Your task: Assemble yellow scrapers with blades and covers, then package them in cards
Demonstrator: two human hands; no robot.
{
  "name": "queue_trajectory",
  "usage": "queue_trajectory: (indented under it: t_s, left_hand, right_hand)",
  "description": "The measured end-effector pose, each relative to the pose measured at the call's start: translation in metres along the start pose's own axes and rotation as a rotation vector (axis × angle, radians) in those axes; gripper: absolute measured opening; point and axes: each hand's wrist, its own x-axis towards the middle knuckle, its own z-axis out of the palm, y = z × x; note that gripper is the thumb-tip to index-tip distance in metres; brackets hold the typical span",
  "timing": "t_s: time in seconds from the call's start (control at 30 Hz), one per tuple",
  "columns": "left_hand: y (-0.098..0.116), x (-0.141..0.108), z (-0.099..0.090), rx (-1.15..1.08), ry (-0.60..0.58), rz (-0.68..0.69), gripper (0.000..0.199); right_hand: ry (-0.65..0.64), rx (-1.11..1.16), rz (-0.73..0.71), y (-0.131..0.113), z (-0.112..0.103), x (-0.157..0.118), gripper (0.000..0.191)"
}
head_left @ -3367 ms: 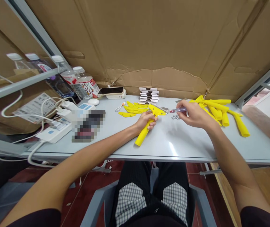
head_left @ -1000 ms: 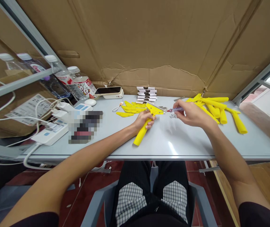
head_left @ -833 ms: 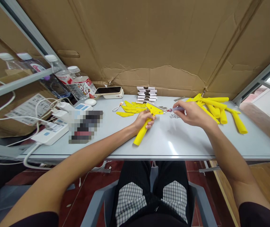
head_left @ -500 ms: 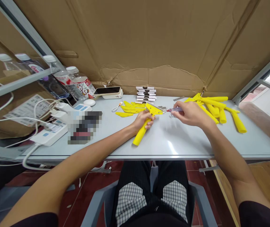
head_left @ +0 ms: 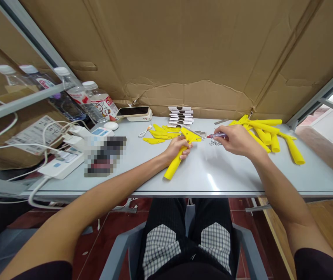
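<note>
My left hand [head_left: 178, 149] is closed round the neck of a yellow scraper [head_left: 172, 168], whose wide head points away from me and whose handle slants down toward the table's front edge. A metal blade shows along the head's far edge. In my right hand [head_left: 235, 140] I grip a screwdriver [head_left: 219, 135] with a clear and red handle. Its shaft points left at the near right corner of the scraper head; whether the tip sits in a screw is too small to tell. Small screws [head_left: 214, 143] lie in a loose pile under the screwdriver.
Flat yellow plates [head_left: 162, 133] lie left of the scraper, and a stack of white-wrapped pieces [head_left: 180, 116] stands behind. Several yellow handles [head_left: 267, 134] are heaped at right. A phone [head_left: 133, 111], power strip [head_left: 63, 161] and bottles [head_left: 103, 105] occupy the left side. Cardboard [head_left: 180, 50] walls the back.
The screwdriver and my right hand have shifted very slightly right and down, uncovering more of the screw pile. My left hand holds the scraper almost in the same place.
</note>
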Motion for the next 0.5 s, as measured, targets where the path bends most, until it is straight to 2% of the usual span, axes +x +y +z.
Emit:
queue_trajectory:
  t_s: [0.27, 0.5]
  left_hand:
    - [0.0019, -0.0019, 0.0015, 0.001, 0.029, 0.013, 0.033]
    - [0.0037, -0.0032, 0.0025, -0.017, 0.054, 0.012, 0.036]
  right_hand:
    - [-0.06, -0.041, 0.05, -0.0102, 0.0044, 0.0007, 0.032]
    - [-0.102, -0.001, 0.044, -0.0027, 0.0072, 0.0046, 0.033]
